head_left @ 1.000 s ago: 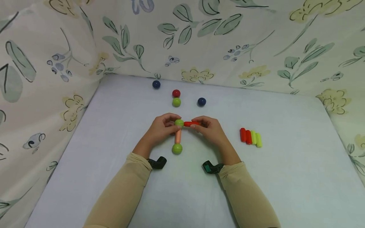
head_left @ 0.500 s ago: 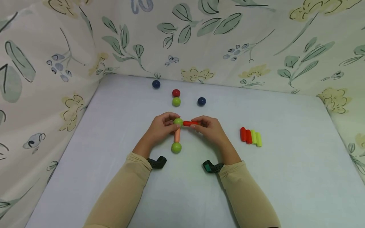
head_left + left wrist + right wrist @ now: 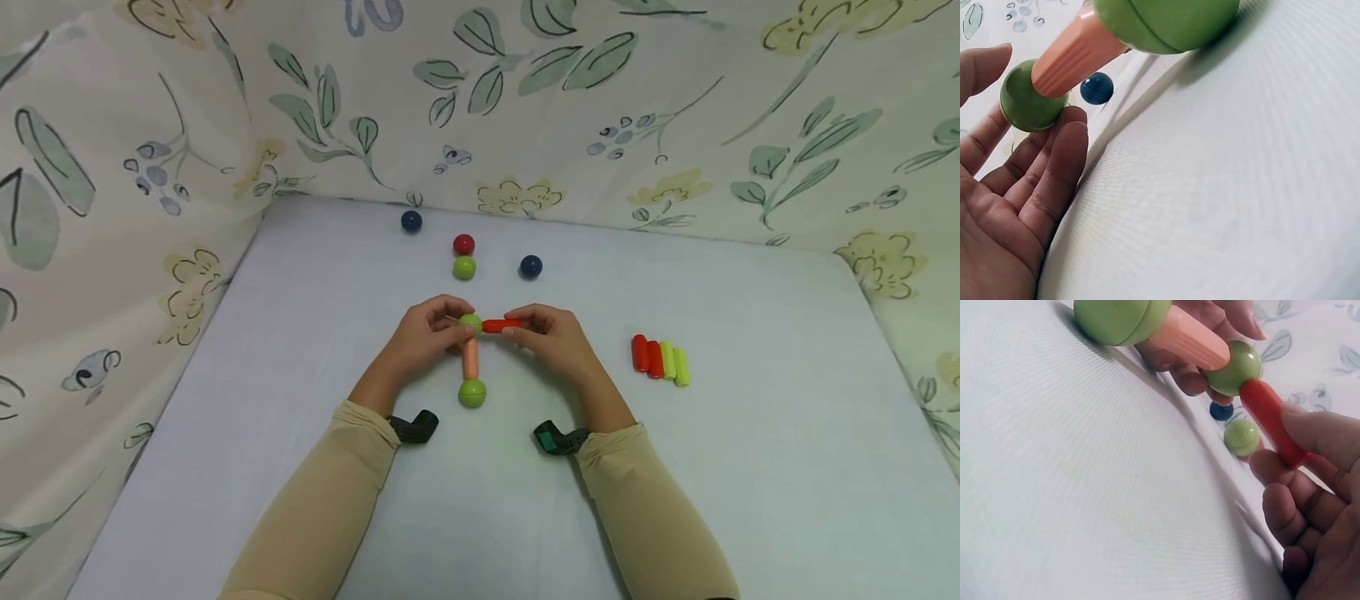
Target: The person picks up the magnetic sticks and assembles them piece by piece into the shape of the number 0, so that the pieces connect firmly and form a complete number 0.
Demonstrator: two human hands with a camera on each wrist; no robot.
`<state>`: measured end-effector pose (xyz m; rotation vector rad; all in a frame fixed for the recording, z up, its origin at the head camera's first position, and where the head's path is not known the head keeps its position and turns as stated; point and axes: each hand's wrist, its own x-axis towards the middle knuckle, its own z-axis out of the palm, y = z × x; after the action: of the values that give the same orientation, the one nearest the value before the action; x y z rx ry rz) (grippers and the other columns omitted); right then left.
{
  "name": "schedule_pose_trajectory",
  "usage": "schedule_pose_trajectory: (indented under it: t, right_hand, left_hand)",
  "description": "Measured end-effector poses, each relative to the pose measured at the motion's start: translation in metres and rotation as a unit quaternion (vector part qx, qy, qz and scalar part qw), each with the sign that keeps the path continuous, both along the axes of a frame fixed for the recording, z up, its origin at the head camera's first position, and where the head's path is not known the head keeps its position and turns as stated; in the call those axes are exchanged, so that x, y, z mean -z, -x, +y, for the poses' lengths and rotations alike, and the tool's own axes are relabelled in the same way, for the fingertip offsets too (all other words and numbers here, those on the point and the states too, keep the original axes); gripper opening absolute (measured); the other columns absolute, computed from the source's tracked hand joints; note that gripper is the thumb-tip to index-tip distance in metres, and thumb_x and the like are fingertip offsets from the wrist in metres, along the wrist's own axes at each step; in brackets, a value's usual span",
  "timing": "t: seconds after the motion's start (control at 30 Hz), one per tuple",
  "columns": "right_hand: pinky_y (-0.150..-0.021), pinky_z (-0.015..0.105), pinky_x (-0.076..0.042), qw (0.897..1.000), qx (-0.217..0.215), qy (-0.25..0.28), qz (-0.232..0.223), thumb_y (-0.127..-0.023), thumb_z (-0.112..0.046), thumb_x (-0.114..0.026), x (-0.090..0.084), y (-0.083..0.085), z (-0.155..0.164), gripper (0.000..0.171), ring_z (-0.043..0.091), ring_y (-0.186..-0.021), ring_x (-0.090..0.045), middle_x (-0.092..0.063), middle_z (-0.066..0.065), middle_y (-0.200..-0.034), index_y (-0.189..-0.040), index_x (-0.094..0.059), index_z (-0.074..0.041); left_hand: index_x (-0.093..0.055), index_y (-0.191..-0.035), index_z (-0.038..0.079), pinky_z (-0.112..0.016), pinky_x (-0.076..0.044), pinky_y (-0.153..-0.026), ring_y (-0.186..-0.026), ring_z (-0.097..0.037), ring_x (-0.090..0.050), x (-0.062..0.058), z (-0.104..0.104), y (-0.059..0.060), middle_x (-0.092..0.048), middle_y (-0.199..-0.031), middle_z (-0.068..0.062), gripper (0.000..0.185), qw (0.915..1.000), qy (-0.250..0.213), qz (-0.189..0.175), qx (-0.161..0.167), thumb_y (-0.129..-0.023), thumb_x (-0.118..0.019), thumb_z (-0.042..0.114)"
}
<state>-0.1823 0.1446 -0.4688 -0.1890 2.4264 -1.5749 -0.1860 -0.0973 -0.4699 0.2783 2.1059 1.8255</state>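
Observation:
In the head view my left hand [image 3: 427, 335] holds a green ball [image 3: 1030, 103] between thumb and fingers. A peach ribbed stick [image 3: 471, 360] joins that ball to a second green ball [image 3: 472, 393], which lies nearer to me. My right hand [image 3: 553, 335] pinches a red stick [image 3: 1265, 411] between thumb and fingers. The red stick's left end meets the held green ball, at about a right angle to the peach stick. How deep it sits in the ball cannot be seen.
Beyond my hands lie a dark blue ball [image 3: 411, 222], a red ball [image 3: 463, 244], a loose green ball [image 3: 464, 267] and another dark blue ball [image 3: 531, 267]. To the right, red sticks [image 3: 640, 353] and yellow-green sticks [image 3: 681, 367] lie side by side. A floral cloth [image 3: 540, 125] hangs behind.
The near green ball and the peach stick's near end have swung slightly right. Both hands keep their grip in almost the same place.

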Motion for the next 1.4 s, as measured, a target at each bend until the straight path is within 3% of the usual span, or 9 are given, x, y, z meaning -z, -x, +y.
schedule_pose_trajectory:
  t: [0.3,0.7,0.97,1.2,1.4]
  right_hand:
    - [-0.064,0.027,-0.044,1.0,-0.008,-0.011,0.003,-0.09,-0.035,-0.072,-0.002,-0.001,0.0,0.029,0.024,-0.08,-0.056,-0.069,0.004,-0.09,-0.114,-0.071,-0.02]
    - [-0.06,0.026,-0.047,1.0,-0.013,-0.013,0.022,-0.089,-0.033,-0.073,0.0,-0.004,-0.007,0.026,0.021,-0.075,-0.056,-0.067,0.002,-0.089,-0.111,-0.073,-0.019]
    - [-0.064,0.029,-0.047,1.0,-0.024,0.0,0.01,-0.09,-0.04,-0.071,-0.005,-0.008,-0.017,0.032,0.021,-0.083,-0.061,-0.07,0.0,-0.093,-0.115,-0.072,-0.02]
    - [-0.063,0.03,-0.043,0.999,-0.03,-0.004,0.012,-0.092,-0.037,-0.068,-0.006,-0.01,-0.019,0.028,0.019,-0.082,-0.059,-0.07,0.0,-0.091,-0.116,-0.072,-0.022]
    - [-0.062,0.027,-0.044,0.999,-0.02,0.013,0.021,-0.091,-0.03,-0.071,-0.004,-0.009,-0.018,0.029,0.018,-0.081,-0.061,-0.071,0.0,-0.091,-0.117,-0.071,-0.017]
  left_hand:
    - [-0.064,-0.122,0.008,-0.034,-0.057,-0.078,-0.089,-0.023,-0.065,0.001,0.0,0.0,-0.064,-0.112,-0.007,0.033,0.9997,0.019,0.009,0.012,-0.092,-0.07,0.022]
    - [-0.067,-0.111,0.015,-0.029,-0.047,-0.069,-0.081,-0.022,-0.056,0.003,-0.002,0.0,-0.063,-0.094,-0.005,0.029,0.9972,0.066,0.027,0.02,-0.088,-0.074,0.031]
    - [-0.068,-0.106,0.018,-0.038,-0.045,-0.1,-0.107,-0.016,-0.059,0.001,-0.002,0.0,-0.067,-0.11,0.001,0.02,0.9966,0.062,0.039,0.036,-0.089,-0.073,0.028]
    - [-0.071,-0.11,0.016,-0.04,-0.043,-0.103,-0.108,-0.016,-0.06,0.003,-0.002,0.001,-0.07,-0.107,0.0,0.023,0.9962,0.064,0.042,0.04,-0.09,-0.073,0.028]
    - [-0.073,-0.106,0.018,-0.041,-0.041,-0.102,-0.108,-0.017,-0.058,0.004,-0.001,0.003,-0.071,-0.107,0.002,0.023,0.9959,0.074,0.04,0.032,-0.088,-0.075,0.033]
